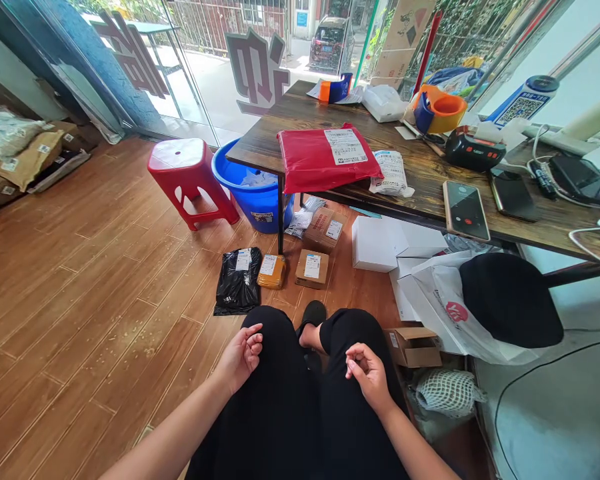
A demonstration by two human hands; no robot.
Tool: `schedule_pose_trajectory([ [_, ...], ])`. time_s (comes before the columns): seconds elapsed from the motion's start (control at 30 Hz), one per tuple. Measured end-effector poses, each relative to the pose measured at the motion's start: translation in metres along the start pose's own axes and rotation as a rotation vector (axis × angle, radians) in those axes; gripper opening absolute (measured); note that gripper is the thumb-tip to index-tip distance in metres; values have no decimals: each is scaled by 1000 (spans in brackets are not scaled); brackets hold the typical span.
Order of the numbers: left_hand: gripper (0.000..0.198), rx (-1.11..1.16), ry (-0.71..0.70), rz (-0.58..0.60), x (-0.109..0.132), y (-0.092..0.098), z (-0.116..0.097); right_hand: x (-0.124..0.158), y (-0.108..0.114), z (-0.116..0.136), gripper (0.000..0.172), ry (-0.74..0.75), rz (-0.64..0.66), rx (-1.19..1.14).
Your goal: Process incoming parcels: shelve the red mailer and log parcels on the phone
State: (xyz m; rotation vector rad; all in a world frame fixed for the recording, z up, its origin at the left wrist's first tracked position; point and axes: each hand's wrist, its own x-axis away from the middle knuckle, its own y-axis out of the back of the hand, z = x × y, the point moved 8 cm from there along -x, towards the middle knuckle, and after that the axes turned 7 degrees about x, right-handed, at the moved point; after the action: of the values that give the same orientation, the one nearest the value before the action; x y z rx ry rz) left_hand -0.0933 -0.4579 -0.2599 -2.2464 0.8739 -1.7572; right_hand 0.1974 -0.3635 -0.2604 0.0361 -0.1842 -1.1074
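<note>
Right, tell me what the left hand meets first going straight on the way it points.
The left knee, it seems; the left hand might pass above it, since depth is unclear.

Black bag (234,287), orange packet (271,273), red parcel (305,160)

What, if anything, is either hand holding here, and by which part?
Nothing is held: the left hand and right hand look empty, loosely curled at the black trousers.
</note>
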Motion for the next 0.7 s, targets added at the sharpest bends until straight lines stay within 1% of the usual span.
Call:
schedule_pose_trajectory([
  [0.7, 20, -1, 9, 9, -1, -2, 0, -1, 0, 3, 14, -4, -6, 21],
])
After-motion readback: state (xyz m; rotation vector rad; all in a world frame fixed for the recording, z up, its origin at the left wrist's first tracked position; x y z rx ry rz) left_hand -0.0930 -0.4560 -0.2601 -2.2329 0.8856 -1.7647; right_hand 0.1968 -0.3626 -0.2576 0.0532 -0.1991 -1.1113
